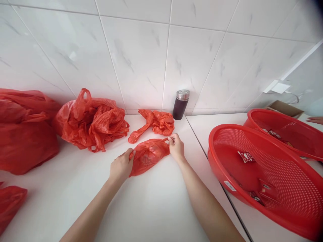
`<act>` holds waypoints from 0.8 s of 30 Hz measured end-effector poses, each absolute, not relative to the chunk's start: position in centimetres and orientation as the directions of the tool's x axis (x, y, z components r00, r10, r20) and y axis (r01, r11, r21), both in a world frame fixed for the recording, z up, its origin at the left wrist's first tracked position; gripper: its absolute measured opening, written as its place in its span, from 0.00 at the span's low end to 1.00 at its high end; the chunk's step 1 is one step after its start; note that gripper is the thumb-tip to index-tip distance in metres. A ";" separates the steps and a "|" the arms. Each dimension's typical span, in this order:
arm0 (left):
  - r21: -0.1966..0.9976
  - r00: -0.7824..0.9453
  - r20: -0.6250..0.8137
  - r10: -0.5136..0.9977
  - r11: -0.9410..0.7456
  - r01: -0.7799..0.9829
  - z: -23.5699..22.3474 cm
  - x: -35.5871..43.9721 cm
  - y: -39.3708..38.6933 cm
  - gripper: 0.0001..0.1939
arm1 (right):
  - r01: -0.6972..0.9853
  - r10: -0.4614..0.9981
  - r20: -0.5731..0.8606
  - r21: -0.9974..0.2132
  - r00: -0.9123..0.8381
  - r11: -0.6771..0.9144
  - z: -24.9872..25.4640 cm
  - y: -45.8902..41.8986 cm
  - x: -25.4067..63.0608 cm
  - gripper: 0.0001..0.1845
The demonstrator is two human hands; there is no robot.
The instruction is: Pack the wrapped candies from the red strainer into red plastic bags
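A red plastic bag (151,156) lies on the white table between my two hands, with something inside that shows only faintly through the film. My left hand (122,164) is closed on the bag's left end. At the opposite end, my right hand (176,147) pinches the upper right corner of the same bag. Just behind it sits a crumpled red plastic bag (163,123), touched by neither hand.
Left of my hands are a heap of red bags (93,121), a large full red bag (27,144) and another red bag (11,205). A dark flask (181,105) stands by the tiled wall. Two red baskets (214,161) with small packets occupy the right. Another person's hand (315,120) shows at the right edge.
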State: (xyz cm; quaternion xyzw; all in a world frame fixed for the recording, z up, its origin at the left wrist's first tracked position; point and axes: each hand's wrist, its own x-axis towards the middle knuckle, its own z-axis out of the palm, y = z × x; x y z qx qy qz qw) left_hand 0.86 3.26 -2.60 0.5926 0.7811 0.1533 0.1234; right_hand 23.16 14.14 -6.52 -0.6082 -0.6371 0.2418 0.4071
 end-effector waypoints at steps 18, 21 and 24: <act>0.820 -0.362 0.290 0.886 -0.035 0.571 -2.7 1.1 2.0 0.26 | -0.131 0.928 0.356 -0.931 -0.108 0.341 -3.2 12.8 21.9 0.22; 0.757 -0.263 0.275 0.925 -0.040 0.652 -3.7 2.9 4.1 0.34 | -0.135 0.927 0.286 -0.956 -0.240 0.260 -3.7 12.4 21.2 0.29; 0.693 -0.244 0.251 0.937 0.002 0.721 -4.2 4.3 5.5 0.45 | 0.043 0.921 0.243 -0.962 -0.303 0.268 -4.6 12.2 20.7 0.26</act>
